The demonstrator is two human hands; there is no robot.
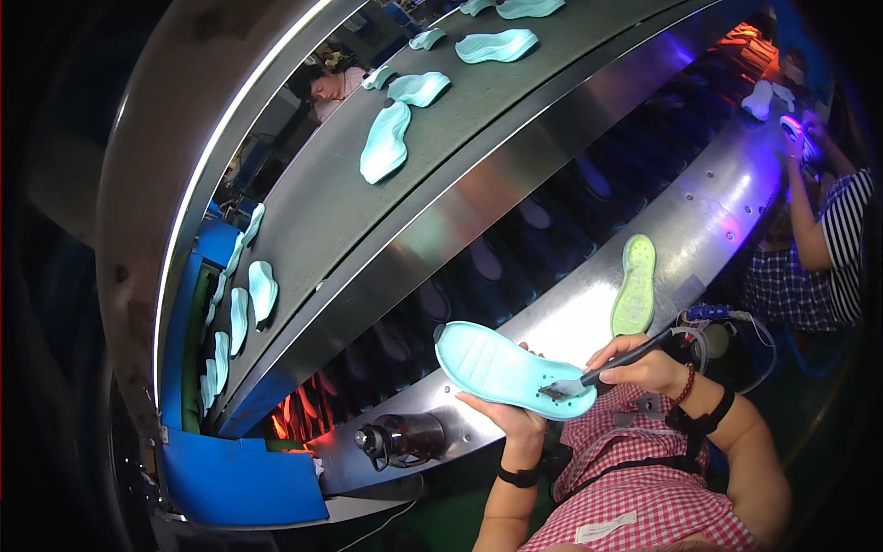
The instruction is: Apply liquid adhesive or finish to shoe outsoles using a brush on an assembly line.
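Left hand (509, 414): gripping the blue sole (483, 361) from underneath, palm below the near rim; most fingers are hidden behind the sole. Right hand (641, 364): closed around the dark handle of the brush (567, 388), fingers bunched near the bristle end.

Blue sole is held inner face up, over the near edge of the metal ledge (694, 216); its far end carries a small dark tab and points left. Bristles lie over the cluster of small holes at the sole's right end. Cannot tell how firmly they press.

Green sole (634, 281) lies on the ledge, inner face up, its lower end just beyond the right hand. Dark cylinder (414, 438) sits at the ledge's left end, by the near edge, a looped cable beside it; cannot tell whether it stands or lies.

Behind the ledge, a dark channel (469, 276) with dim sole shapes; red glow at its left end. Beyond that, the belt (317, 230): pale blue soles (384, 143) in loose groups, several bunched at the far edge of its lower left end, others toward its upper end.

At the ledge's far right end, a co-worker in a striped sleeve (846, 221) handles a sole under violet light.
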